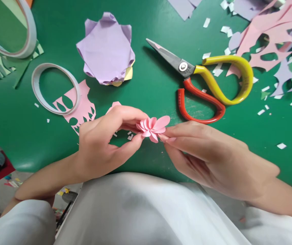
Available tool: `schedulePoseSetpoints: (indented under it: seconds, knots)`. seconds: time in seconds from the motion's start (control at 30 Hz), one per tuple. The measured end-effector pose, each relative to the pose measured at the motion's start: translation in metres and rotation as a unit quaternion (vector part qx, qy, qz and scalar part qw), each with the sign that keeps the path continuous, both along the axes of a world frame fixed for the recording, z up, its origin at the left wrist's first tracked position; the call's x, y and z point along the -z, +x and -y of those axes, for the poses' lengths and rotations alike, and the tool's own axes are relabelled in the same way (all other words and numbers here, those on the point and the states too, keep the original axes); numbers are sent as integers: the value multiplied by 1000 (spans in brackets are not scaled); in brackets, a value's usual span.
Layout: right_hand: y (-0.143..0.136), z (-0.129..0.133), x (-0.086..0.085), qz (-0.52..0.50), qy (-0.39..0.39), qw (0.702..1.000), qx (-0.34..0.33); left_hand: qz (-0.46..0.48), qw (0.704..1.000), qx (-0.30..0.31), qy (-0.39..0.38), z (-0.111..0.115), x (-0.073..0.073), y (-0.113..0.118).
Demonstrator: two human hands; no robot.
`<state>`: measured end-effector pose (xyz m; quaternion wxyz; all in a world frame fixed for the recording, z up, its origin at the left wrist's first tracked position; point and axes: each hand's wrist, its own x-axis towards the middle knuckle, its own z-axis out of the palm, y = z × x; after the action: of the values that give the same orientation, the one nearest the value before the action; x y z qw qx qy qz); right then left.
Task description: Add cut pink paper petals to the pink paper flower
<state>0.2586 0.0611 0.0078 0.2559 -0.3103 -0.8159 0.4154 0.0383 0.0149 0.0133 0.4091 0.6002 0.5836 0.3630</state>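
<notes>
A small pink paper flower [151,127] with several layered petals is held above the near edge of the green table [135,95]. My left hand [110,139] pinches its left side between thumb and fingers. At the flower's right side, my right hand [209,156] has its fingertips pressed together on the base of a petal. One rounded petal sticks out to the upper right. Behind my right hand lie scissors [183,66] with one yellow and one red handle, their blades nearly closed and pointing to the upper left.
A folded lilac paper piece [107,51] lies at the back. Two tape rolls [35,89] and cut pink paper [84,98] are at left. Pink scraps [275,37], lilac scraps [285,76] and small white bits [281,146] are scattered at right.
</notes>
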Motion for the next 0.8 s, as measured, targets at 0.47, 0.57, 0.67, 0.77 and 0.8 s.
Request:
schedulePoseSetpoints:
  seconds: [0.47, 0.57, 0.67, 0.77, 0.8]
  knots:
    - [-15, 1, 6, -78, 1, 993, 92, 124, 988, -19, -86, -4, -1, 2]
    - [-16, 2, 7, -98, -32, 990, 99, 109, 992, -19, -60, -4, 2, 3]
    - [-16, 0, 7, -97, -51, 991, 75, 77, 996, -15, -39, -3, 5, 3]
    - [-16, 0, 8, -83, -13, 995, 61, 48, 998, -15, -28, -1, 5, 4]
    - [-16, 0, 8, -79, 5, 995, 62, 44, 999, -14, -26, 0, 6, 4]
